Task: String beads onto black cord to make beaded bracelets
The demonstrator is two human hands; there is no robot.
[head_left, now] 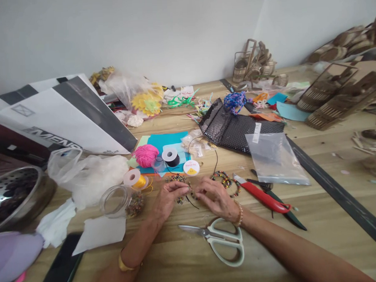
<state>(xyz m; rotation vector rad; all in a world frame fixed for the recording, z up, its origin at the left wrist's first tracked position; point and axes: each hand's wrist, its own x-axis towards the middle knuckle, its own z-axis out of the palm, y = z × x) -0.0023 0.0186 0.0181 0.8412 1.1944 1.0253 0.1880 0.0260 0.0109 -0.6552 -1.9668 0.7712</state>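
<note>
Over the middle of the table, my left hand (171, 195) and my right hand (216, 199) are both closed in a pinch. A short string of small dark and coloured beads (192, 191) runs between their fingertips, on black cord whose loose ends stick out. Loose beads (174, 179) lie just behind my left hand. Beside my right hand are finished-looking bead loops (233, 184) in black, red, yellow and green. Light-green-handled scissors (225, 239) lie partly spread below my hands. The exact pinch point on the cord is too small to make out.
Behind my hands stand a black cord spool (170, 156), a pink yarn ball (146, 155) and a yellow cord spool (135, 179). A red-handled knife (265, 198) lies right, near a clear plastic bag (276, 160). A phone (60, 267) and metal bowl (17, 198) are left.
</note>
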